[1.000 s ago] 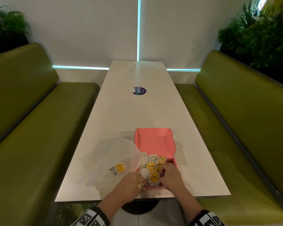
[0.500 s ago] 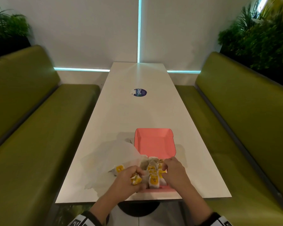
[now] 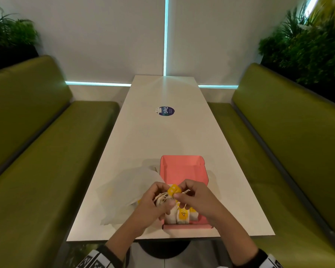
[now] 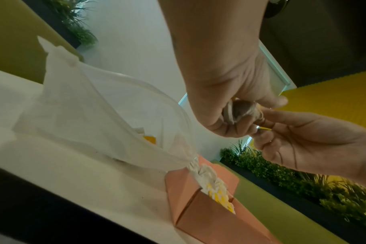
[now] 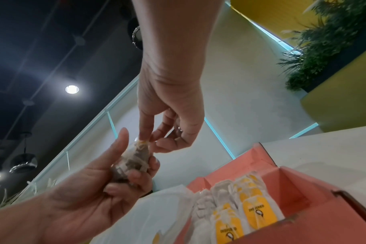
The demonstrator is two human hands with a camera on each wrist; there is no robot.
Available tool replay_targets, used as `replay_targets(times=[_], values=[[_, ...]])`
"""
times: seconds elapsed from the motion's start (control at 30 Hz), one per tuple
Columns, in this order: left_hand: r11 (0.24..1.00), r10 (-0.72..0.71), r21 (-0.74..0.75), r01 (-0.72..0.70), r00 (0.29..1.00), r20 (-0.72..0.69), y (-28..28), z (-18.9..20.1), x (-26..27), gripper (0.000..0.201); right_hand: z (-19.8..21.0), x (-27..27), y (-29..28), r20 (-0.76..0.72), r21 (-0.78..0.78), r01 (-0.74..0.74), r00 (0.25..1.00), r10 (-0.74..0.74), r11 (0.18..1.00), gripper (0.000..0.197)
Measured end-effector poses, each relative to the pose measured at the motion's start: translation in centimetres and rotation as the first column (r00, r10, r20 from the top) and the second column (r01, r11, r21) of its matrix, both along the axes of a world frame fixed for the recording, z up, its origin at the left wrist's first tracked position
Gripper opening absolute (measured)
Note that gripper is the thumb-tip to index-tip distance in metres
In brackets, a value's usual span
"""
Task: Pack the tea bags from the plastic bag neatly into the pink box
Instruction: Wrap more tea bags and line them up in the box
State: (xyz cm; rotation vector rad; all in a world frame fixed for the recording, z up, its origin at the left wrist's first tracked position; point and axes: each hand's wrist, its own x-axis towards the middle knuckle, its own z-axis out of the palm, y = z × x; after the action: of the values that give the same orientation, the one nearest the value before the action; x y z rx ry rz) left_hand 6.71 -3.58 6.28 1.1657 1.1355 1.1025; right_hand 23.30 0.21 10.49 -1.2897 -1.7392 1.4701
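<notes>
Above the near end of the pink box (image 3: pixel 188 226), my left hand (image 3: pixel 159 205) grips a white tea bag (image 3: pixel 162 199) wound with string. My right hand (image 3: pixel 180 193) pinches its yellow tag (image 3: pixel 174 190). In the left wrist view the tea bag (image 4: pixel 238 112) sits in my left hand (image 4: pixel 230 118), fingers curled round it. In the right wrist view my right hand (image 5: pixel 148 140) pinches the top of the tea bag (image 5: pixel 134 161). Rows of yellow-tagged tea bags (image 5: pixel 246 213) stand in the box (image 5: pixel 316 227). The translucent plastic bag (image 3: pixel 132 188) lies left of the box, with a tea bag (image 4: pixel 149 139) inside.
The box's open lid (image 3: pixel 182 171) lies flat, pointing away from me. The long white table (image 3: pixel 162 136) carries a round blue sticker (image 3: pixel 166 111) further off. Green benches (image 3: pixel 37 171) run along both sides; plants stand in the back corners.
My left hand left the box, took a tea bag and lifted it above the box. My right hand rose from the packed tea bags and now pinches its tag.
</notes>
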Motion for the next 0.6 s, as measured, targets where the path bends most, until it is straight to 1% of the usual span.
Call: replay_targets(times=[0.03, 0.1, 0.2, 0.23, 0.37, 0.43, 0.5, 0.6], values=[[1.000, 0.010, -0.008, -0.009, 1.000, 0.028, 0.01, 0.18, 0.03, 0.031, 0.23, 0.12, 0.10, -0.035, -0.040, -0.004, 0.999, 0.002, 0.999, 0.008], [0.999, 0.035, -0.029, -0.033, 0.995, 0.095, 0.01, 0.36, 0.11, 0.024, 0.60, 0.23, 0.23, -0.083, -0.103, -0.014, 0.997, 0.006, 0.995, 0.006], [0.998, 0.048, -0.042, -0.042, 0.989, 0.140, 0.07, 0.36, 0.30, 0.010, 0.82, 0.16, 0.38, -0.126, -0.153, 0.016, 0.991, -0.036, 0.988, 0.005], [0.998, 0.048, -0.047, -0.041, 0.987, 0.155, 0.07, 0.34, 0.39, 0.009, 0.78, 0.09, 0.44, -0.139, -0.162, 0.038, 0.988, -0.061, 0.986, 0.006], [0.997, 0.051, -0.067, -0.039, 0.983, 0.179, 0.17, 0.54, 0.62, 0.027, 0.79, -0.14, 0.56, -0.159, -0.191, 0.120, 0.976, -0.151, 0.974, 0.008], [0.996, 0.067, -0.069, -0.055, 0.981, 0.182, 0.22, 0.54, 0.71, 0.028, 0.71, -0.24, 0.60, -0.176, -0.188, 0.154, 0.966, -0.187, 0.970, 0.010], [0.995, 0.088, -0.071, -0.075, 0.977, 0.195, 0.27, 0.58, 0.78, 0.024, 0.63, -0.34, 0.59, -0.176, -0.167, 0.179, 0.962, -0.208, 0.970, 0.011], [0.991, 0.118, -0.085, -0.102, 0.969, 0.219, 0.31, 0.91, 0.96, 0.008, 0.91, -0.37, 0.39, -0.155, -0.133, 0.148, 0.974, -0.168, 0.980, 0.007]])
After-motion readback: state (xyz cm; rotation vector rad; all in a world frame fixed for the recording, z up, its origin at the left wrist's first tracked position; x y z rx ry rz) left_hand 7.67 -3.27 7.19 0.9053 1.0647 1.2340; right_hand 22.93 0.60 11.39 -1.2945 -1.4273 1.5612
